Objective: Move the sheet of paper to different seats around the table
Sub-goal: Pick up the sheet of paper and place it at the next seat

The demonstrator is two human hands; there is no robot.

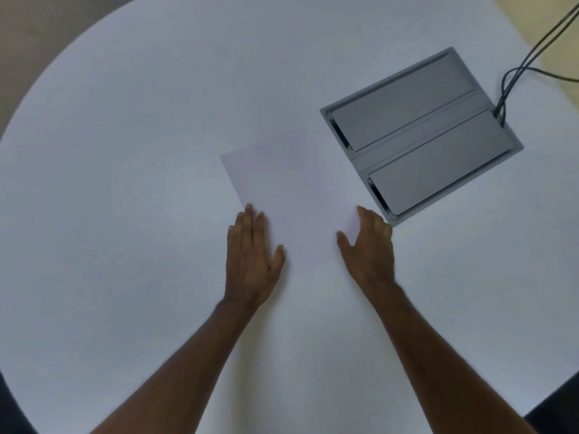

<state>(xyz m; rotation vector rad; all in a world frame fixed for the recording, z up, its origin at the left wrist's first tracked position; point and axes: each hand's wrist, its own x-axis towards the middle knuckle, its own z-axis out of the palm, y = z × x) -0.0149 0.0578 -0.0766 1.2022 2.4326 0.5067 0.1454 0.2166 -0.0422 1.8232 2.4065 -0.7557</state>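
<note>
A white sheet of paper [291, 195] lies flat on the round white table [125, 151], slightly rotated, near the middle of the view. My left hand [252, 258] rests flat, palm down, at the sheet's near left edge, fingers together and thumb out. My right hand [369, 245] sits at the near right corner with fingers curved over the paper's edge and thumb spread. Whether the right hand pinches the sheet or only touches it is unclear.
A grey metal cable box [419, 136] with two closed lids is set into the table just right of the paper. Black cables [513, 83] run from it off the far right. The table's curved edge runs along the left and top.
</note>
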